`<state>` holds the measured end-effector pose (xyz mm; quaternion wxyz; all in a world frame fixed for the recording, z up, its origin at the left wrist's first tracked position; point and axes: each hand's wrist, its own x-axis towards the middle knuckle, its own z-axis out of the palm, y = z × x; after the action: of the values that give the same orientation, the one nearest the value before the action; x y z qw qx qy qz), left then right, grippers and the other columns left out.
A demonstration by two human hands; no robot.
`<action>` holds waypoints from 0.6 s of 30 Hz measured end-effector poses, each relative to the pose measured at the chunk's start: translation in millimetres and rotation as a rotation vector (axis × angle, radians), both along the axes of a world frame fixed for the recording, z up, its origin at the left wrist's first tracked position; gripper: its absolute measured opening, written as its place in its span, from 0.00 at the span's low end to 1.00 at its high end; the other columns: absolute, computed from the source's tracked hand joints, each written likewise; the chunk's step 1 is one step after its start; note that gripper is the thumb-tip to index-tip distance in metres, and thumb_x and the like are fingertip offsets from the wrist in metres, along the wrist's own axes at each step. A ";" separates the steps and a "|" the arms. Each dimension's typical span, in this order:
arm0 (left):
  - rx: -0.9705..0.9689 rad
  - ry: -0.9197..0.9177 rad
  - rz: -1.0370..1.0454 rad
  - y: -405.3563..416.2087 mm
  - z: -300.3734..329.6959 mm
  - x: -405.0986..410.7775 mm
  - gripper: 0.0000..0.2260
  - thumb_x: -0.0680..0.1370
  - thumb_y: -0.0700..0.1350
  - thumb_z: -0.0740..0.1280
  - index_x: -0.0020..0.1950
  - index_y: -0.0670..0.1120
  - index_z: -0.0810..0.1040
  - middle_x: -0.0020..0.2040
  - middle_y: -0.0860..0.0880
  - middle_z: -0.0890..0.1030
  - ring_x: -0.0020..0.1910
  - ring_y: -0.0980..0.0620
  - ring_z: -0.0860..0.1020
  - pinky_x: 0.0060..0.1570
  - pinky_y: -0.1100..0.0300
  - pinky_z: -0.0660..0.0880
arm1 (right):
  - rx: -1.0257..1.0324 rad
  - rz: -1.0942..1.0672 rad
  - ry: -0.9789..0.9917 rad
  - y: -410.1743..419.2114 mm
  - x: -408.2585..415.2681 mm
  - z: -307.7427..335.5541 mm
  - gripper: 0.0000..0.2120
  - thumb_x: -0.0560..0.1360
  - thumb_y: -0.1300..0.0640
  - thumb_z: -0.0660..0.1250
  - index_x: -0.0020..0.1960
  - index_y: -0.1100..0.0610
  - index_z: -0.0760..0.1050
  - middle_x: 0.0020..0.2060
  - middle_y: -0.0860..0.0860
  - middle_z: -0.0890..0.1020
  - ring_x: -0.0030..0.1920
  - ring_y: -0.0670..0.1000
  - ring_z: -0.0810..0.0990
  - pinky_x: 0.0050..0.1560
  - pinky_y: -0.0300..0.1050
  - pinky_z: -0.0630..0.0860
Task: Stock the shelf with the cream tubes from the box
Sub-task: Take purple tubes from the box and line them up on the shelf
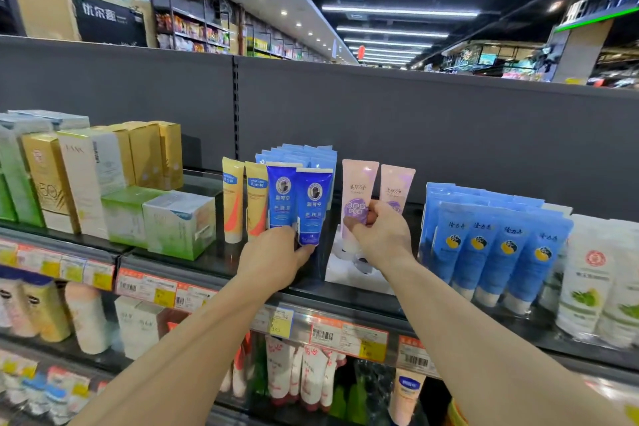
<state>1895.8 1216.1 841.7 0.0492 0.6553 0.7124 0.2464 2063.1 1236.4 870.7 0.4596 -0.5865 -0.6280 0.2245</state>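
Two dark blue cream tubes stand on the top shelf (221, 263); my left hand (273, 259) grips the bottom of the right one (313, 204), and the left one (281, 197) stands right beside it. My right hand (378, 235) pinches a pink tube with a purple label (358, 190) around its lower half. A second pink tube (397, 187) stands just behind my right hand. Under the pink tubes sits a white tray (349, 273). No box is in view.
Two yellow tubes (242, 197) stand left of the blue ones, with light blue packs (304, 152) behind. Green and gold cartons (145, 197) fill the left; a row of light blue tubes (498, 249) fills the right. Price tags (345, 339) line the shelf edges.
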 end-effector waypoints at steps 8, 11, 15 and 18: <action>-0.019 -0.001 -0.025 -2.5 2.1 0.0 0.15 0.79 0.58 0.62 0.53 0.47 0.73 0.48 0.49 0.80 0.46 0.51 0.79 0.44 0.54 0.78 | -0.011 -0.004 -0.045 6.3 -6.8 -5.4 0.14 0.75 0.52 0.70 0.58 0.51 0.71 0.59 0.48 0.78 0.58 0.51 0.76 0.53 0.43 0.73; -0.015 -0.007 -0.030 -3.7 2.1 0.7 0.14 0.79 0.58 0.62 0.52 0.47 0.73 0.49 0.49 0.79 0.46 0.51 0.79 0.43 0.56 0.77 | -0.051 -0.005 -0.063 7.2 -7.2 -9.2 0.14 0.75 0.52 0.70 0.57 0.50 0.70 0.58 0.48 0.78 0.58 0.51 0.77 0.54 0.45 0.74; -0.008 -0.009 -0.034 -4.3 1.2 0.6 0.15 0.79 0.58 0.62 0.52 0.47 0.73 0.49 0.49 0.80 0.47 0.51 0.79 0.44 0.55 0.78 | -0.103 0.004 -0.098 6.2 -2.0 -3.2 0.13 0.75 0.55 0.70 0.57 0.52 0.69 0.59 0.50 0.77 0.59 0.51 0.76 0.52 0.43 0.73; -0.014 -0.017 -0.032 -3.1 0.1 0.4 0.15 0.78 0.58 0.63 0.52 0.47 0.73 0.48 0.50 0.79 0.46 0.52 0.79 0.44 0.55 0.78 | -0.121 0.014 -0.102 5.1 0.2 -0.5 0.12 0.75 0.56 0.70 0.56 0.52 0.69 0.58 0.50 0.78 0.58 0.51 0.76 0.50 0.42 0.73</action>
<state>1896.2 1213.0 841.8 0.0637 0.6642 0.7029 0.2462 2063.2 1241.6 870.2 0.3890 -0.6194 -0.6401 0.2351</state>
